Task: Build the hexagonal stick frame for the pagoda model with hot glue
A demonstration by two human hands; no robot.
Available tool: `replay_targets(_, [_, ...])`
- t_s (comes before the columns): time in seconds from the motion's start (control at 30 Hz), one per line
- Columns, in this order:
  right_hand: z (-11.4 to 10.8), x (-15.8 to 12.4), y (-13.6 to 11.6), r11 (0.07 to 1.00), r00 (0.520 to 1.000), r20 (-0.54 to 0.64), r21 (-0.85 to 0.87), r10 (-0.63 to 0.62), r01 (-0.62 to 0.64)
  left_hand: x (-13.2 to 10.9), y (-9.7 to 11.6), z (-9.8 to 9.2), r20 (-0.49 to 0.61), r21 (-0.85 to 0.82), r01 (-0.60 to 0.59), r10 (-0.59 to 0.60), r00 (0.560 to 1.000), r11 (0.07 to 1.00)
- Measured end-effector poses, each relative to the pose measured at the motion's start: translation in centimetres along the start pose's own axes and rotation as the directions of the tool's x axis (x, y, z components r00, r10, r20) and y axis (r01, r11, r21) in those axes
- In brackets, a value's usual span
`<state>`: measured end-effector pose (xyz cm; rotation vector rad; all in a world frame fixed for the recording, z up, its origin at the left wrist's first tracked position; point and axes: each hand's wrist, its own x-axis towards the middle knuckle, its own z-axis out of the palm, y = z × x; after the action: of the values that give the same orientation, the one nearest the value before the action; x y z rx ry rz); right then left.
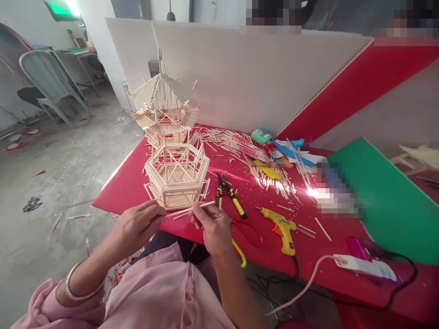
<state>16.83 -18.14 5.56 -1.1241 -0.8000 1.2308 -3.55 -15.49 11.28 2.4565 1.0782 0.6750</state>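
Observation:
A thin pale wooden stick (179,212) stretches between my two hands at the near edge of the red table. My left hand (142,224) is closed on its left end. My right hand (213,225) pinches it between thumb and fingers, and part of the stick sticks out beyond them. Just ahead stands a hexagonal frame (176,185) built of the same sticks, with railings and an open top. Behind it rises a tiered pagoda-like model (161,98) with a pointed stick roof. Yellow-and-black pliers (229,194) lie open near my right hand.
Loose sticks (226,139) are heaped at the back of the red table (212,178). A yellow glue gun (281,228) lies to the right, its cord running off the edge. A white power strip (363,266) and a green board (387,201) are further right. A white partition (240,77) stands behind.

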Motion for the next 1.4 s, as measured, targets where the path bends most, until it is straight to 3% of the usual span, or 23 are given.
replay_targets(0.13, [2.6,1.2,-1.1,1.000,0.999,0.044,0.026,-0.016,0.015,0.8,-0.3,-1.1,-0.083,-0.011,-0.024,0.023,0.996,1.000])
replay_targets(0.33, [3.9,1.3,-3.2,0.956,0.983,0.114,-0.243,-0.143,0.167,3.1,0.4,-1.2,-0.250,-0.033,-0.108,0.097,0.963,0.994])
replay_targets(0.43, [2.4,0.7,-3.4,0.850,0.954,0.128,-0.432,-0.273,0.301,3.7,0.0,-1.2,-0.269,-0.028,-0.087,0.076,0.960,0.996])
replay_targets(0.53, [-0.5,0.1,-2.9,0.732,0.919,0.069,-0.583,-0.388,0.353,4.0,-0.7,-1.2,-0.315,0.014,-0.040,0.042,0.948,0.999])
replay_targets(0.63, [-4.1,0.2,-2.0,0.583,0.891,-0.019,-0.762,-0.454,0.281,4.3,-1.3,-1.3,-0.349,0.040,-0.006,0.020,0.937,0.999])
replay_targets(0.7, [-6.3,0.7,-1.3,0.409,0.877,-0.060,-0.898,-0.477,0.161,4.5,-1.4,-1.3,-0.346,0.036,-0.001,0.014,0.938,0.999])
replay_targets(0.8, [-8.5,1.9,-0.3,0.124,0.901,-0.072,-0.992,-0.427,-0.020,4.7,-1.4,-1.2,-0.344,0.039,0.028,-0.013,0.939,0.999])
replay_targets(0.9, [-8.6,3.3,0.2,-0.030,0.955,-0.103,-0.993,-0.278,-0.116,5.0,-1.3,-1.2,-0.368,0.028,0.099,-0.082,0.926,0.995])
replay_targets(1.1, [-6.9,5.1,-0.4,-0.111,0.978,-0.203,-0.972,-0.044,-0.207,5.7,-1.3,-1.5,-0.342,-0.006,0.138,-0.131,0.930,0.990])
replay_targets(1.4, [-6.5,5.0,-0.5,-0.164,0.966,-0.260,-0.952,-0.009,-0.258,6.4,-1.7,-1.4,-0.332,-0.020,0.062,-0.065,0.941,0.998])
